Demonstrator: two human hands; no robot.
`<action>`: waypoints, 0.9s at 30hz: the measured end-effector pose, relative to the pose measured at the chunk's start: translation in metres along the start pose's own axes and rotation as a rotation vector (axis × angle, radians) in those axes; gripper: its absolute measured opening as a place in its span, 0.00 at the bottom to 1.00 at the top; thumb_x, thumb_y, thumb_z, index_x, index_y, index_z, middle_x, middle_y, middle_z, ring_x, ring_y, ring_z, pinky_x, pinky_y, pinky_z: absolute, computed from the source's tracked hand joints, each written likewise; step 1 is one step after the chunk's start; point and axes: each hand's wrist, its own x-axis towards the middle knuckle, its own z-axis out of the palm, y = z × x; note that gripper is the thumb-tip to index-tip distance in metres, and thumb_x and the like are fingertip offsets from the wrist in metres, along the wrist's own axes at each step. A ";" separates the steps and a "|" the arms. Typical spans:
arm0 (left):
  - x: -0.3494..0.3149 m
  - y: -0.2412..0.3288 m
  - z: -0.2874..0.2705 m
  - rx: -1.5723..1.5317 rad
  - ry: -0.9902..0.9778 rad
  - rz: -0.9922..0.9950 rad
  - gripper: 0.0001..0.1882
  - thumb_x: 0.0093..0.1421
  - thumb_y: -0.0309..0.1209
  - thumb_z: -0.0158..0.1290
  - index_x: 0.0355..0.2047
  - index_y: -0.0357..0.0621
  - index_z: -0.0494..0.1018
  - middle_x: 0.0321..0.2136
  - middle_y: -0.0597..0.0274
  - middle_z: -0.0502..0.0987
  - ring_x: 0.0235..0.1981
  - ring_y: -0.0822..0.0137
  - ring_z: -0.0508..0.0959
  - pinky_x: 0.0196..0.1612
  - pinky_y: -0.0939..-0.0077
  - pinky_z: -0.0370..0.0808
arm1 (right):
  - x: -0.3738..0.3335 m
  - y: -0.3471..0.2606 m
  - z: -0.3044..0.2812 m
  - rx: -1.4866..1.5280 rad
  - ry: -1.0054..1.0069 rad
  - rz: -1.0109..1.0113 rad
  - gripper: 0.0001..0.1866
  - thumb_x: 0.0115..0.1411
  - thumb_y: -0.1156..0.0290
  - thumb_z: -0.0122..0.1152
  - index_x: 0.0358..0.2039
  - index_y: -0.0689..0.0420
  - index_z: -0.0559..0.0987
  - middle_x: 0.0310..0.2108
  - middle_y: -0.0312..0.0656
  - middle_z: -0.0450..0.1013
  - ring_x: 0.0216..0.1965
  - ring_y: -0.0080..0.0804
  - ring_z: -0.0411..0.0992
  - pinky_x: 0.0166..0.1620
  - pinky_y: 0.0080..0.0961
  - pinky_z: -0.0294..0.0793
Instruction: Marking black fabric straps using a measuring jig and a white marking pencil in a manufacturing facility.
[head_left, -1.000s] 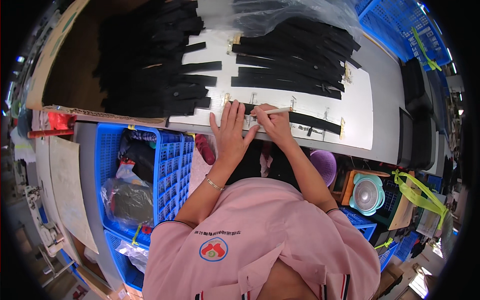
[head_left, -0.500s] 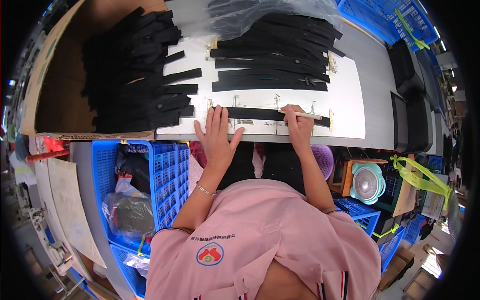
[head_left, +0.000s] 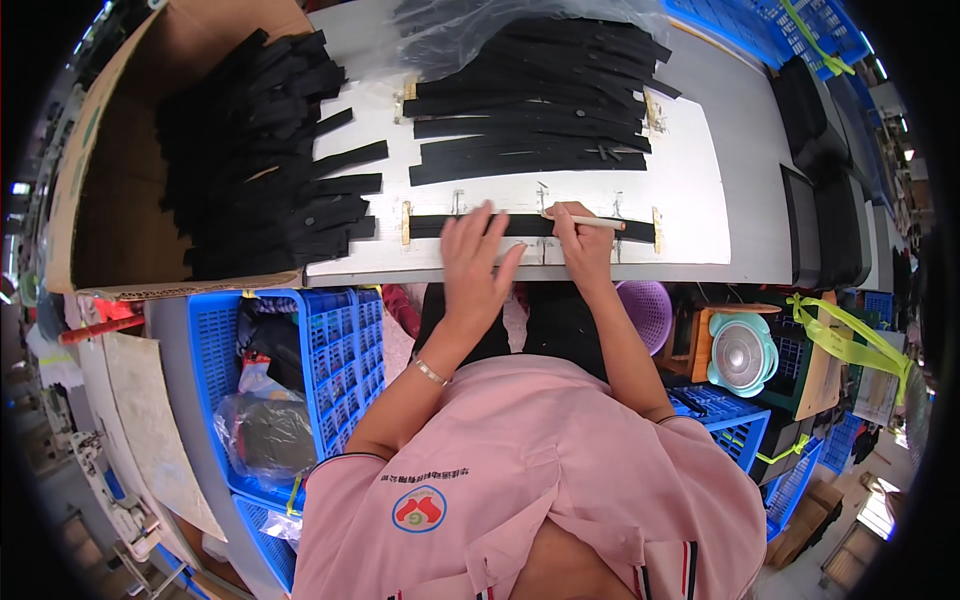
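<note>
A single black fabric strip (head_left: pixel 523 226) lies lengthwise on the white board (head_left: pixel 688 190), between two tape pieces and across drawn marks. My left hand (head_left: pixel 476 262) is over the strip left of its middle, fingers spread and a little blurred; whether it touches the strip I cannot tell. In my right hand (head_left: pixel 588 258) is a slim pale pen (head_left: pixel 600 222), pinched near its tip, which meets the strip's upper edge by the middle mark. Beyond the hands, a stack of black strips (head_left: pixel 530 110) covers the board's far part.
On the left a cardboard box (head_left: pixel 110 215) lies with a heap of black strips (head_left: pixel 260 160) spilling onto the board. Clear plastic film (head_left: pixel 440 40) covers the far edge. Black cases (head_left: pixel 835 230) stand at the right. Blue crates (head_left: pixel 340 350) sit below the table edge.
My left hand has slid right along the strip, away from its left end. My right hand with the pen has shifted slightly left, to the middle mark. The whole view has shifted slightly.
</note>
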 end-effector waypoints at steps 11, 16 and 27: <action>0.014 0.006 0.036 -0.062 0.035 0.020 0.07 0.56 0.26 0.63 0.36 0.43 0.82 0.41 0.63 0.80 0.45 0.60 0.76 0.51 0.64 0.66 | -0.004 -0.003 -0.005 0.075 -0.011 -0.005 0.12 0.67 0.71 0.58 0.30 0.65 0.83 0.25 0.44 0.80 0.24 0.27 0.77 0.29 0.23 0.73; 0.013 0.006 0.035 -0.065 0.041 0.018 0.07 0.55 0.25 0.63 0.36 0.42 0.82 0.41 0.62 0.79 0.46 0.57 0.75 0.53 0.60 0.67 | -0.004 -0.002 -0.005 0.055 -0.040 -0.051 0.14 0.66 0.71 0.59 0.26 0.66 0.83 0.22 0.44 0.80 0.22 0.30 0.78 0.28 0.24 0.73; 0.014 0.005 0.036 -0.023 0.030 0.038 0.08 0.55 0.25 0.64 0.36 0.44 0.82 0.41 0.63 0.80 0.46 0.59 0.76 0.52 0.64 0.67 | -0.007 0.001 -0.015 0.235 -0.063 0.009 0.12 0.65 0.74 0.56 0.27 0.65 0.83 0.22 0.40 0.79 0.24 0.23 0.76 0.29 0.23 0.73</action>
